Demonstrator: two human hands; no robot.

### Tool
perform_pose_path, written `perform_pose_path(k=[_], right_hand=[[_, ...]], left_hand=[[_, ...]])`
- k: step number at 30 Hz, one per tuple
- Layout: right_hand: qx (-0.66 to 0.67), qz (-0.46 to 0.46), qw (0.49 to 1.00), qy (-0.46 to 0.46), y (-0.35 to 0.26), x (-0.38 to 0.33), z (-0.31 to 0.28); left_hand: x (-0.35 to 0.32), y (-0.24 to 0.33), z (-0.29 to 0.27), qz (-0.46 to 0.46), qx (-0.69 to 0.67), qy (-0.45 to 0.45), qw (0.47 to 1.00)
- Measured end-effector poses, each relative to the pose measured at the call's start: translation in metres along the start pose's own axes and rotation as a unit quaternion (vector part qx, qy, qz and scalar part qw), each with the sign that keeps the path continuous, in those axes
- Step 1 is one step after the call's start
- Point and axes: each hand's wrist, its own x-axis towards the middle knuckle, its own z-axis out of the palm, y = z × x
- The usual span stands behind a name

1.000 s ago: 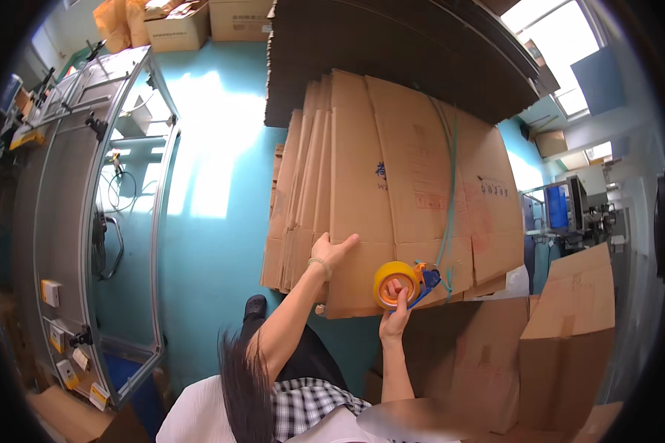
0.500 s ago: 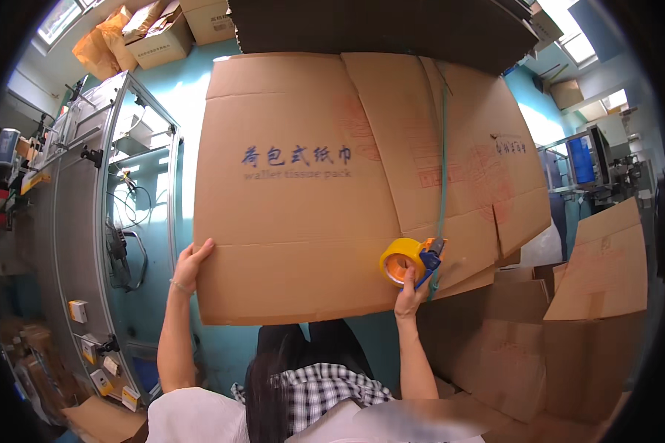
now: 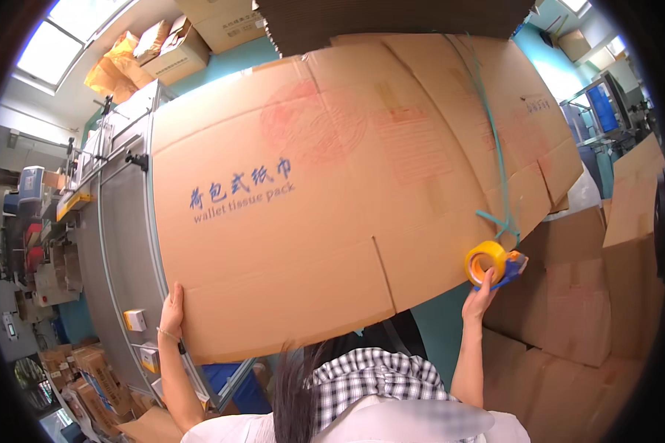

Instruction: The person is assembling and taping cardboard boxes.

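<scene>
A large flattened cardboard box (image 3: 310, 221) with blue and faded red print spans the middle, tilted. My left hand (image 3: 173, 314) grips its lower left edge, fingers partly hidden behind the sheet. My right hand (image 3: 482, 295) is closed on a tape dispenser (image 3: 511, 269), blue and orange, loaded with a yellow tape roll (image 3: 486, 263). The dispenser lies just beyond the sheet's lower right edge. Above it, a green strap (image 3: 495, 140) runs down over more flattened cardboard (image 3: 528, 140) on the right, with a knot near its lower end.
A grey metal-framed bench (image 3: 118, 229) stands close on the left. Dark stacked cardboard (image 3: 391, 18) rises at the far side. Open cartons (image 3: 576, 295) crowd the right. A filled box (image 3: 177, 55) and an orange bag (image 3: 122, 66) sit far left.
The printed sheet has shifted left with my left hand and tilted, baring more red print and a slit. My right hand appears farther right with the dispenser. The whole view has turned too.
</scene>
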Motion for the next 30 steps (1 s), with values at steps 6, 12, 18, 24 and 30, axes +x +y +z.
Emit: perform_pose_path(k=[6,12,18,24,30], right_hand=[[0.317,0.395,0.849,-0.150,-0.036,-0.044,0.020],[0.333,0.271,0.896,-0.117,-0.076,-0.056,-0.005],[0.387,0.086,0.887,-0.236,-0.289,-0.038,0.029],[0.288,-0.158,0.818,-0.473,-0.271,-0.064,0.113],[-0.032,0.000,0.810,-0.585,-0.098,-0.176,0.082]], left_hand=[[-0.017,0.031,-0.038,0.046,0.034,0.050,0.997],[-0.011,-0.053,-0.062,-0.016,0.026,0.078,0.996],[-0.037,-0.206,0.044,-0.216,-0.226,-0.165,0.935],[-0.084,-0.276,0.258,-0.308,-0.451,-0.371,0.751],[-0.049,-0.281,0.433,-0.352,-0.605,-0.193,0.687]])
